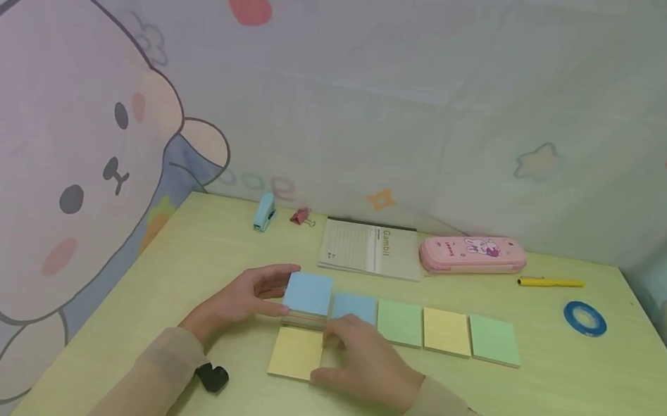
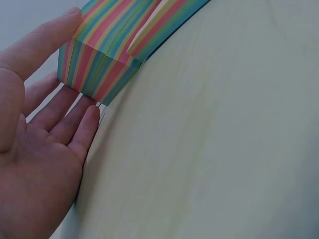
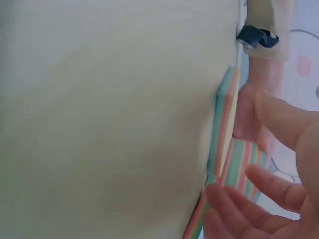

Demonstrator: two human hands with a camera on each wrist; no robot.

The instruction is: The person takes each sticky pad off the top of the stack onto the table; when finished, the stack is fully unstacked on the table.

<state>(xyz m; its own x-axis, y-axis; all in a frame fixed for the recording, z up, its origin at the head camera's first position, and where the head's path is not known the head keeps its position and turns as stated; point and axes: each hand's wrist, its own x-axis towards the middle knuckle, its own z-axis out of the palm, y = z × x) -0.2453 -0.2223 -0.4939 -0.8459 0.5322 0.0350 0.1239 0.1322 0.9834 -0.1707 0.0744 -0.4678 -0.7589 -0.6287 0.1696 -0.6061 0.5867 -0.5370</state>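
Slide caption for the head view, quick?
Left grip at the blue-topped paper stack, right grip by the yellow pad, four more pads in a row.

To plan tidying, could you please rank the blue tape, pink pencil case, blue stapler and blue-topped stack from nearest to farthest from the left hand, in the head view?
1. Blue-topped stack: touching the left hand.
2. Blue stapler: back left.
3. Pink pencil case: back right.
4. Blue tape: far right.

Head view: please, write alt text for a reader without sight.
A person's left hand touches a blue-topped paper stack on a table; the right hand is beside a yellow pad in front. Four more pads run rightward; a notebook and pencil case lie behind.
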